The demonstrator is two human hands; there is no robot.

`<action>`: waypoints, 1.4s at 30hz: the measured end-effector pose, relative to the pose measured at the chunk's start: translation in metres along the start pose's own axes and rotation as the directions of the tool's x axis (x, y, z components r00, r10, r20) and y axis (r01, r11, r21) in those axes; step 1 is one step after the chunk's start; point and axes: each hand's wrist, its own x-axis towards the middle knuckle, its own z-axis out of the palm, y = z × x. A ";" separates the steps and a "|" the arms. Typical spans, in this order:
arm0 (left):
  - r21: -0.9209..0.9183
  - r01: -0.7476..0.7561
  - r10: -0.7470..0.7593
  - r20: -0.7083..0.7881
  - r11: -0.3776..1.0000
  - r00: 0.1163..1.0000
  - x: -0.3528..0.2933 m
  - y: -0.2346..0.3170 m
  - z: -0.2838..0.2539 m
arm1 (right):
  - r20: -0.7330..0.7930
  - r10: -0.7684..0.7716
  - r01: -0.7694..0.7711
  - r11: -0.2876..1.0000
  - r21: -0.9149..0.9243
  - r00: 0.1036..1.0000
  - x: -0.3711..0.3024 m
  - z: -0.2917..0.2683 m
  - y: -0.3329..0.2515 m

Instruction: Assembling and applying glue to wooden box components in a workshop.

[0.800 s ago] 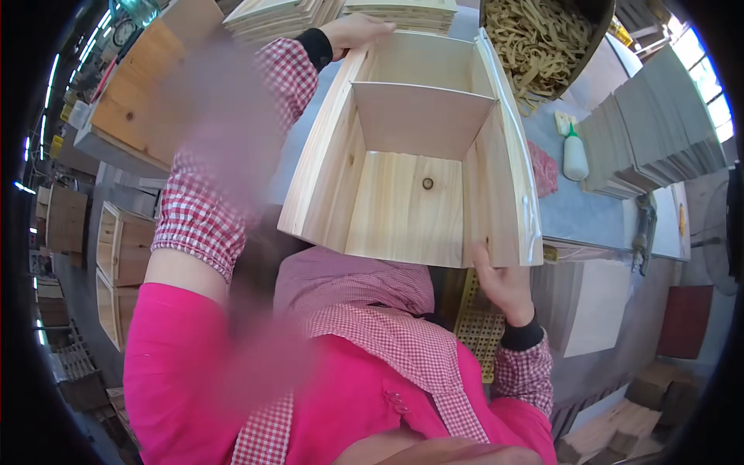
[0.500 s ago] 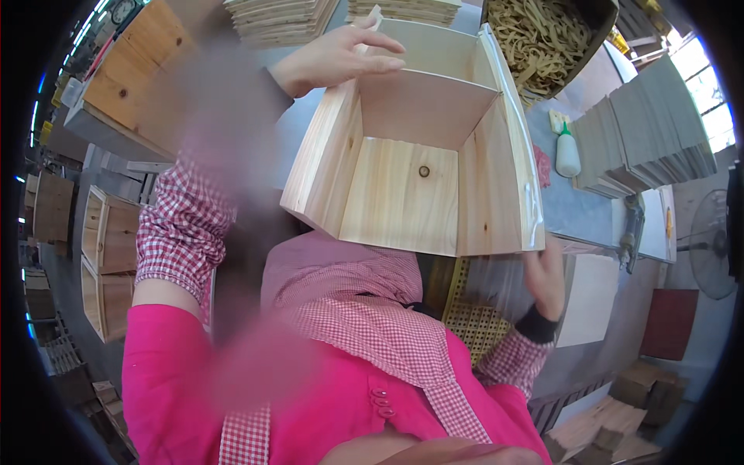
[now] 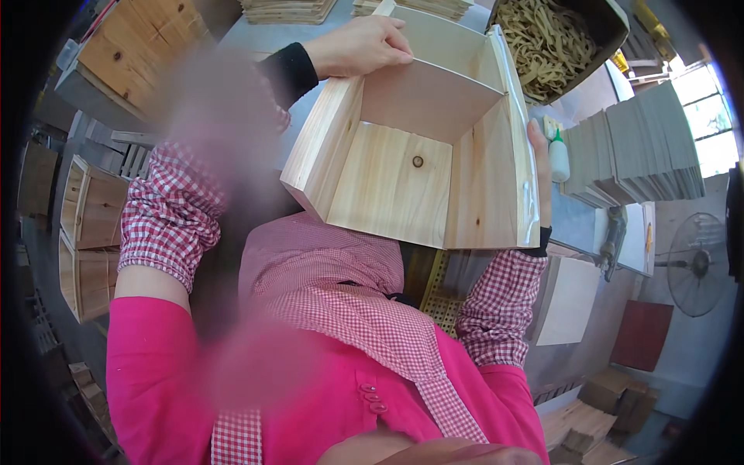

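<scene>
In front of me, tilted toward my body, is an open wooden box [image 3: 322, 147] of pale knotty boards. A thin divider panel [image 3: 430, 97] crosses its inside, leaving a narrower compartment at the far end. My left hand [image 3: 368, 48] reaches over the left wall, fingers closed on the divider's upper edge near the far left corner. Along the outside of the right wall, my right hand [image 3: 540, 155] holds the box; that wall hides most of it. A glossy whitish strip [image 3: 528, 167], perhaps glue, runs along the right wall's edge.
Beyond the box's far right corner stands a bin of curled tan strips [image 3: 546, 43]. A green-tipped white bottle [image 3: 558, 159] is near a stack of thin boards [image 3: 635, 143]. More wooden boxes [image 3: 97, 236] stand at left; a fan [image 3: 697, 263] is at far right.
My right hand has moved up from below the box's near right corner to its right outer wall. My left hand's fingers, outstretched before, have closed on the divider's edge.
</scene>
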 end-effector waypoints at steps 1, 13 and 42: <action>0.003 -0.004 0.004 -0.007 1.000 1.000 0.001 -0.002 0.000 | -0.005 -0.003 0.003 0.999 -0.036 1.000 0.003 -0.002 -0.001; -0.007 0.041 -0.041 -0.027 0.999 0.999 0.003 -0.008 0.008 | -0.097 -0.028 0.015 0.991 -0.132 0.995 0.004 -0.010 0.004; -0.020 0.080 -0.081 -0.014 0.997 0.997 -0.005 -0.013 0.018 | -0.231 -0.074 -0.005 0.947 -0.322 0.970 -0.006 -0.014 0.016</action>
